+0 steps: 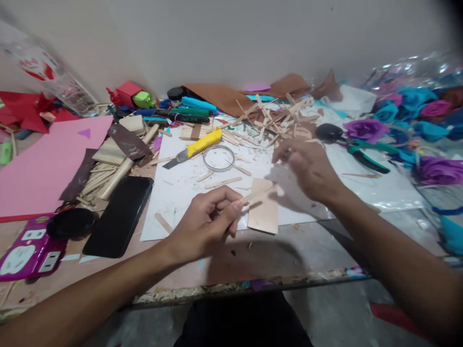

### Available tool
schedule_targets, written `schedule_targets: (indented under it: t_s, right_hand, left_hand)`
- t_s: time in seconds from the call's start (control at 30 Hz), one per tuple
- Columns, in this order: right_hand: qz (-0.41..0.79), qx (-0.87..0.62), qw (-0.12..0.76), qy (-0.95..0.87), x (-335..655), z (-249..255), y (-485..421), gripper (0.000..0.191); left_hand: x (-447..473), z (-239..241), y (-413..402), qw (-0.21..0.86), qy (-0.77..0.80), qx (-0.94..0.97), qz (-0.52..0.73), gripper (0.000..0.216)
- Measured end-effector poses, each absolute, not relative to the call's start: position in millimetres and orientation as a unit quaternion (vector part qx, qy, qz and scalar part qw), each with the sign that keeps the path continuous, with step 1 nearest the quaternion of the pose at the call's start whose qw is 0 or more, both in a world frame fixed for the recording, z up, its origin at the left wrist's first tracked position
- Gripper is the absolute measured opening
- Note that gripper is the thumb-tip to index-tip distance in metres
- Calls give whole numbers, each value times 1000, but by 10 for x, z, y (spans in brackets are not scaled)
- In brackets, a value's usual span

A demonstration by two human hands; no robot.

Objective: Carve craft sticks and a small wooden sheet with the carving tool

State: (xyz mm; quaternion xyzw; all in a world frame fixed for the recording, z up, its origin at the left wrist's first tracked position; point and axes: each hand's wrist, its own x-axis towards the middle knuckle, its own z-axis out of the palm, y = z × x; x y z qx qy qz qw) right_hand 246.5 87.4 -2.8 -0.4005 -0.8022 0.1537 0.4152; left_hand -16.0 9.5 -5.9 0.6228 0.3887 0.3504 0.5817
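Note:
My left hand [210, 219] is closed in a pinch on a thin wooden craft stick [255, 194] that points right, over a small tan wooden panel [265, 212] lying on a white sheet [181, 188]. My right hand [307, 166] hovers just beyond the panel, near a heap of cut wooden sticks [275, 120]. It is blurred by motion, so its fingers cannot be read. A yellow utility knife [195, 147] and a clear tape ring [219, 158] lie just behind my left hand.
A black phone [119, 214], a purple power strip [27, 253] and a pink sheet [47, 164] lie at the left. Green-handled pliers [356, 152] and purple and blue paper flowers [408, 115] sit at the right. Loose sticks litter the sheet. The table edge [253, 284] runs close in front.

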Motion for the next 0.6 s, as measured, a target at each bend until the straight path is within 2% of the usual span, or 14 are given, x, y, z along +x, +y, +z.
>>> schedule_targets:
  t_s: [0.17,0.23,0.47,0.6]
  right_hand:
    - [169,-245,376,-878,2243,14,683,20]
    - [173,-220,378,-882,2225,21,669,10]
    - [89,-180,388,-899,2282,4,697,6]
    - [58,-173,401,-898,2297,-15,699,12]
  left_hand:
    - [-158,-84,119,588,393,612,355,23]
    - [-160,-95,124,583,397,613,357,23]
    - [-186,-138,163,442,421,663,433,8]
    - [-191,-158,152,367,416,685,473,11]
